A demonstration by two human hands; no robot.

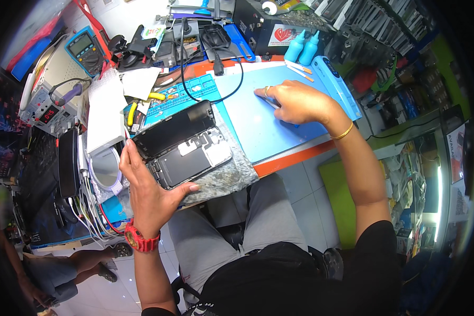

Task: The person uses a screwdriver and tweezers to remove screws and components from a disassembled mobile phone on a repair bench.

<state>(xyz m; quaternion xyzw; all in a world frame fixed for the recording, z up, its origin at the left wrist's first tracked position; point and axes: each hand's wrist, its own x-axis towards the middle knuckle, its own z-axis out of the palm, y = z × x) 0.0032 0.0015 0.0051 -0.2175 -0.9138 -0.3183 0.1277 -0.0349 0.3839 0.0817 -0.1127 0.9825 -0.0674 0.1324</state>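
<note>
My left hand [151, 197], a red watch on its wrist, grips the left end of an opened black phone [179, 166]. Its screen half is tilted up along the back edge, and silver shields show inside the body. The phone lies on a grey marbled pad [237, 176]. My right hand [300, 105] is over a light-blue mat [258, 137] to the right, index finger forward, closed on a thin metal tool [271, 102], partly hidden by the fingers.
Behind lie a blue parts tray [192, 84], black cable loop, yellow-handled pliers [131, 115], multimeter [85, 49], two blue bottles [295, 47] and long blue device [336, 87]. A power supply [52, 108] stands left. Another person's legs [89, 260] are at lower left.
</note>
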